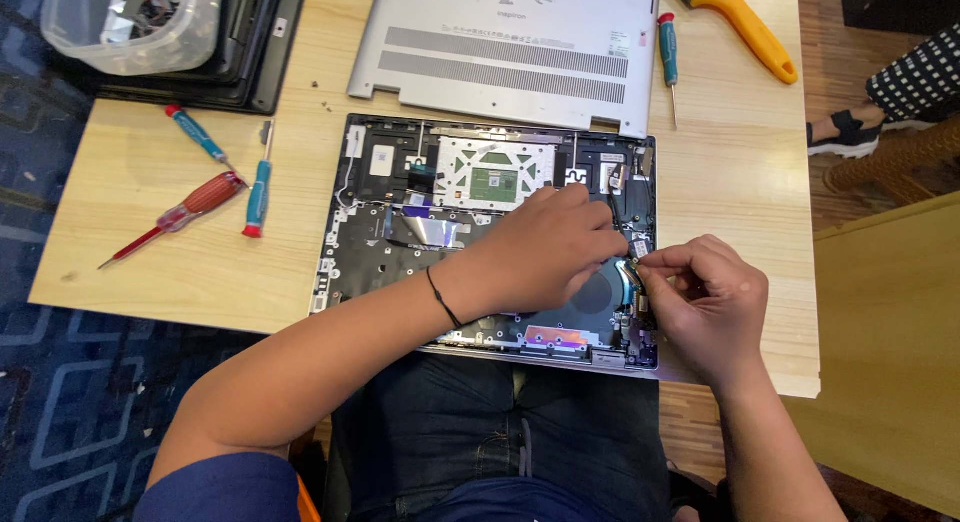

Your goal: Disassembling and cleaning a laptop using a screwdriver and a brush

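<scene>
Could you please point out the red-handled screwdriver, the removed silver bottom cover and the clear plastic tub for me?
Red-handled screwdriver (205,197): head view, on its red grip.
Silver bottom cover (510,42): head view, on its flat middle.
Clear plastic tub (75,37): head view, on its near wall.

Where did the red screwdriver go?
In the head view, the red screwdriver lies on the left part of the wooden table, beside a blue screwdriver and left of the opened laptop.
</scene>
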